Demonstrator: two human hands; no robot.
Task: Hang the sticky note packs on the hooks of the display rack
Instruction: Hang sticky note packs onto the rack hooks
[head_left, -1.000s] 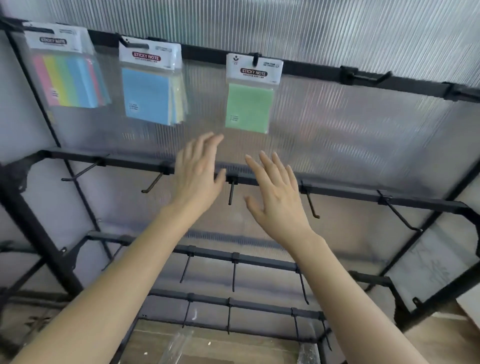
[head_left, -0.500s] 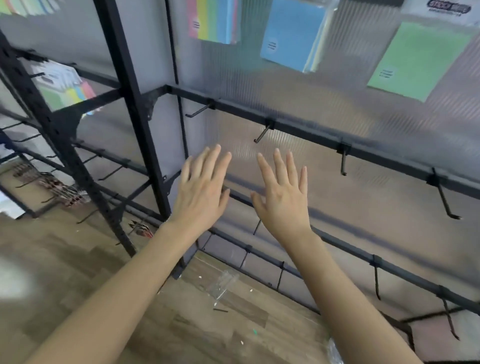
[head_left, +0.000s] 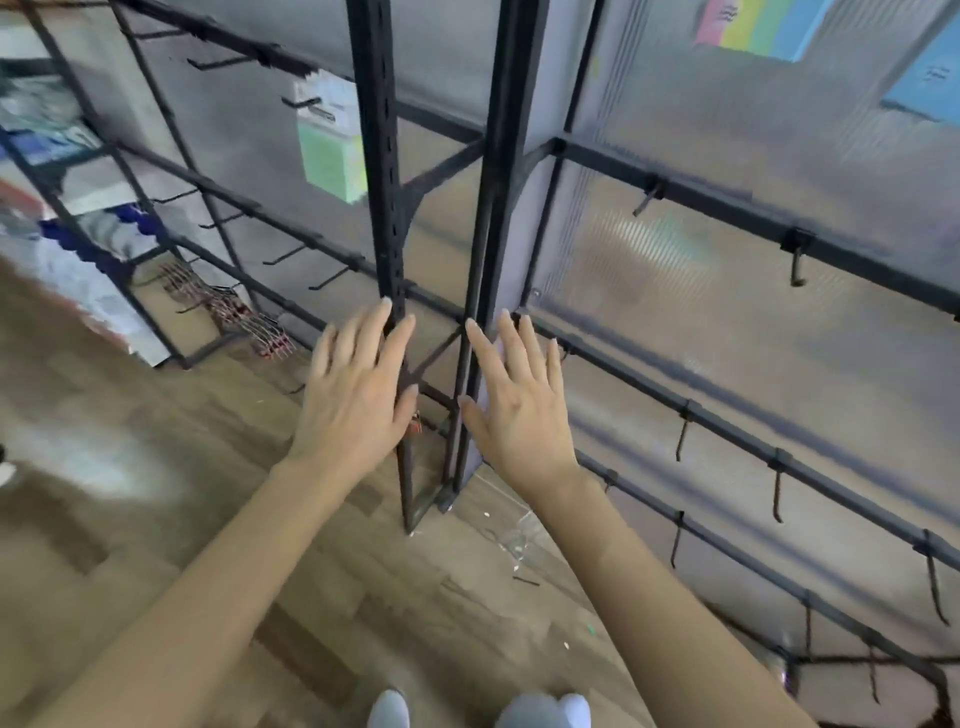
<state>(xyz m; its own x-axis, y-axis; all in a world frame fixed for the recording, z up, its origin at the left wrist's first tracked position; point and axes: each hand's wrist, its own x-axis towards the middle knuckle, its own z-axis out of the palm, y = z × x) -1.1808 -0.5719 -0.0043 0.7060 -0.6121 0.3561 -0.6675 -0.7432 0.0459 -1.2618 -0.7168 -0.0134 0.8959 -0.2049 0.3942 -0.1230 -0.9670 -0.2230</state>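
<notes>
Sticky note packs (head_left: 748, 28) hang upper right, a green pack (head_left: 327, 156) upper left | left hand (head_left: 358, 400), right hand (head_left: 519, 410) — spread flat, holding nothing | I'd fetch a pack, then line its hole square on a bare hook (head_left: 795, 260).

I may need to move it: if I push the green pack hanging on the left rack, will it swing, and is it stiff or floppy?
It would likely swing: the green pack hangs from a single hook by its top edge. It is probably light, being a small paper pad. It looks flat, so fairly stiff, though blur hides detail.
</notes>
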